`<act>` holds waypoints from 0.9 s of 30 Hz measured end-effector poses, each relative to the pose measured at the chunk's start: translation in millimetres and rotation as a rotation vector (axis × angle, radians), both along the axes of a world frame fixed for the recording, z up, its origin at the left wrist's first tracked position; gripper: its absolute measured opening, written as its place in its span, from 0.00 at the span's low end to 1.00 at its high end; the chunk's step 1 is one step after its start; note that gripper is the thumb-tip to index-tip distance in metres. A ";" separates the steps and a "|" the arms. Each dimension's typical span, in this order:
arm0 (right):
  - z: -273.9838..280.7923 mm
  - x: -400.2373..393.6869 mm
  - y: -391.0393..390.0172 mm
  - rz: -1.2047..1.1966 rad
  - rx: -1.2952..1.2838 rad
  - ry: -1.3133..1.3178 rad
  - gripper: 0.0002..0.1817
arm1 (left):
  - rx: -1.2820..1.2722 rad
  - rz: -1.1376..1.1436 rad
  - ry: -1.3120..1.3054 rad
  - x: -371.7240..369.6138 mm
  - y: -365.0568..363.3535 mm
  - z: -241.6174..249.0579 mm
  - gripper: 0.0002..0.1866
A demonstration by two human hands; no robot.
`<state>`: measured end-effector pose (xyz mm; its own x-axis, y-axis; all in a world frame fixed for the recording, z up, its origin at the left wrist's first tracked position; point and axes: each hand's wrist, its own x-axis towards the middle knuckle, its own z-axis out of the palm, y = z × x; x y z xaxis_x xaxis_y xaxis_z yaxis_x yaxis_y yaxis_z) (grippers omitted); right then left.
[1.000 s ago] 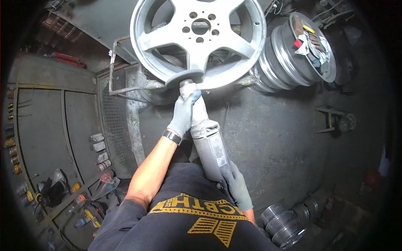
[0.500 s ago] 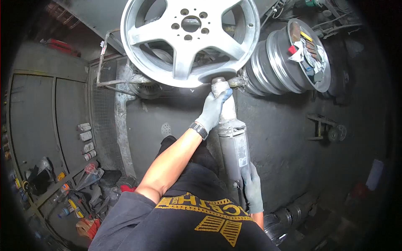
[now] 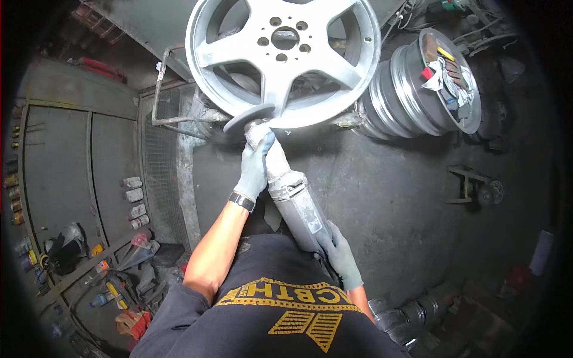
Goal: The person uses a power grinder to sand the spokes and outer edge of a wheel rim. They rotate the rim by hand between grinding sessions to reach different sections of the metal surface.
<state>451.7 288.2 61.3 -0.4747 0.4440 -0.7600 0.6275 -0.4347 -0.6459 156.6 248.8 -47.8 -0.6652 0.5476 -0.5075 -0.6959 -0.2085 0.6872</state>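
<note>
A grey power tool (image 3: 301,212) with a round flat disc (image 3: 249,118) at its far end is held in both gloved hands. My left hand (image 3: 255,162) is wrapped round its pale neck, just behind the disc. Farther back, my right hand (image 3: 341,253) grips the rear of the tool's body, its fingers partly hidden. The disc lies at the lower left rim of a large five-spoke wheel (image 3: 277,80); whether it touches the rim I cannot tell. The wheel stands upright in front of me, its face towards me.
Stacked rims (image 3: 403,89) stand right of the wheel, with cloths and blocks in the outer one. A metal frame (image 3: 160,89) is at the left. Cans (image 3: 135,195) and clutter lie at the lower left, a small wheeled stand (image 3: 471,186) at the right.
Both hands have swung the tool leftwards. Its disc has moved from the wheel's lower right rim to the lower left, and is more tilted. The whole view has shifted slightly.
</note>
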 end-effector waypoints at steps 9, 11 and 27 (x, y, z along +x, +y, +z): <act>17.8 60.6 79.7 -0.090 -0.034 -0.084 0.32 | 0.047 -0.025 -0.048 80.6 88.2 2.3 0.22; 24.4 74.6 96.2 -0.178 -0.032 -0.075 0.34 | 0.096 -0.060 -0.017 94.6 117.3 2.9 0.23; -32.3 81.3 103.7 0.068 0.073 -0.009 0.40 | 0.037 0.090 0.048 81.4 66.7 -19.7 0.30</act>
<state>533.0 392.0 29.0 -0.4993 0.4651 -0.7310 0.6597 -0.3429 -0.6688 238.0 315.6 -67.5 -0.7356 0.5023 -0.4545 -0.6396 -0.2943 0.7101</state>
